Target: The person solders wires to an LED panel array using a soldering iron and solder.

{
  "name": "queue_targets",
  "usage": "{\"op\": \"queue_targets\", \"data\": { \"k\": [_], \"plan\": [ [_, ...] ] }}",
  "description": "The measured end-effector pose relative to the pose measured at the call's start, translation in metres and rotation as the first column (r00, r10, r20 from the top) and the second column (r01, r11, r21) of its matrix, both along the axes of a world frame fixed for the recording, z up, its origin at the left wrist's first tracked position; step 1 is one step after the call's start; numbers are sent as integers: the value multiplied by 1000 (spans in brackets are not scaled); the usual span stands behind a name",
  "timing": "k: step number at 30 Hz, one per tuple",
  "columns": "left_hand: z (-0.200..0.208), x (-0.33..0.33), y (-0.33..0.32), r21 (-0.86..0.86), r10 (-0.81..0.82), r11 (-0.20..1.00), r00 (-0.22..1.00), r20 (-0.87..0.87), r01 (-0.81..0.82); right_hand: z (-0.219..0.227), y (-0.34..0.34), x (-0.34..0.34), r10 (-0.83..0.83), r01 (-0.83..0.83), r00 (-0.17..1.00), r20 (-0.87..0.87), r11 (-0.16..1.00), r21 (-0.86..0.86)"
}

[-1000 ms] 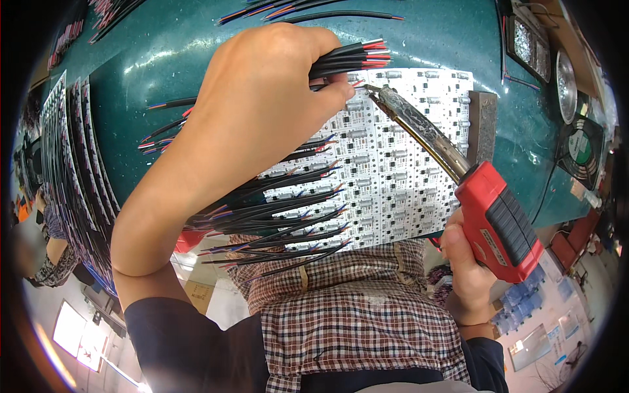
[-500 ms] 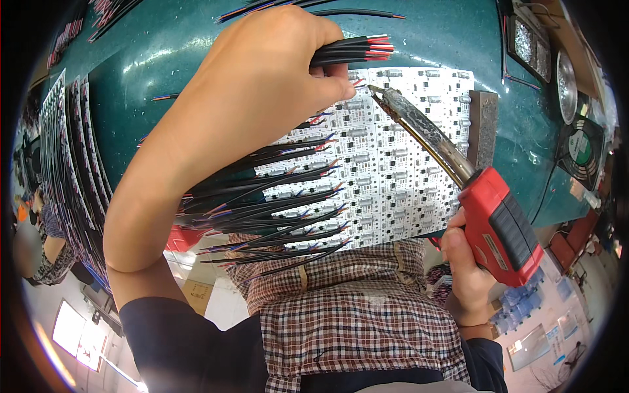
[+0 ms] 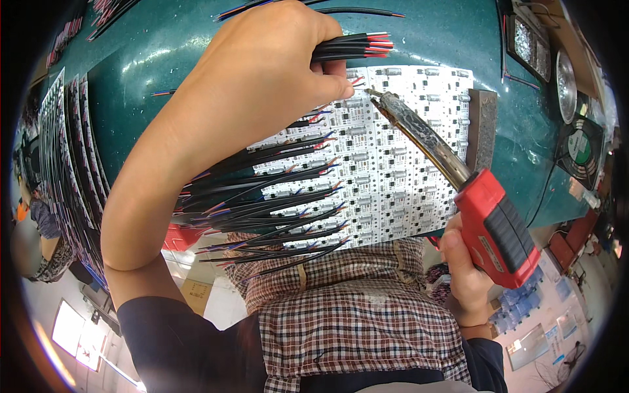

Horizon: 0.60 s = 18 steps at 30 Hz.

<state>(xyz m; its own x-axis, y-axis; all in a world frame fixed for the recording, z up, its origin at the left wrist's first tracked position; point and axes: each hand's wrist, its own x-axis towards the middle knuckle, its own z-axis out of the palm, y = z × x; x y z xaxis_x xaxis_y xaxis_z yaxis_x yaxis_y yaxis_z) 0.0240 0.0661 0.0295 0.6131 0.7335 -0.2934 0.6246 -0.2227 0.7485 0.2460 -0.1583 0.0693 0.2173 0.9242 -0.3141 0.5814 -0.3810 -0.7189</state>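
Observation:
My left hand (image 3: 282, 62) is closed around a bundle of black cables (image 3: 350, 49) with red and white wire ends. Its thumb and finger pinch near a short red-tipped wire at the top of a white circuit board panel (image 3: 419, 150). In my right hand (image 3: 468, 278) is a red and black soldering gun (image 3: 495, 223). Its long barrel slants up and left, and the tip lies close to that wire; whether they touch I cannot tell. Several black cables (image 3: 282, 190) run leftward in rows from the panel, below my left forearm.
A metal bar (image 3: 483, 128) stands along the panel's right edge. Farther right are a tray with metallic bits (image 3: 524, 42), a round metal dish (image 3: 566, 85) and a black fan (image 3: 580, 147). Wired boards (image 3: 72, 157) stand at the left. More cables (image 3: 360, 12) lie at the back.
The soldering gun has shifted slightly left, its tip a little lower. My left hand stays nearly in place with the cable bundle still in it.

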Motion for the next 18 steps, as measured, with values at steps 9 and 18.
{"op": "queue_targets", "data": {
  "k": [9,18],
  "plan": [
    [0,2,1,-13,-5,1000,1000,5,5,0,0,-7,-177,183,974,-139,983,31],
    [7,1,11,27,-85,996,996,18,84,-2,-1,-1,-166,139,956,-240,982,-126]
  ]
}}
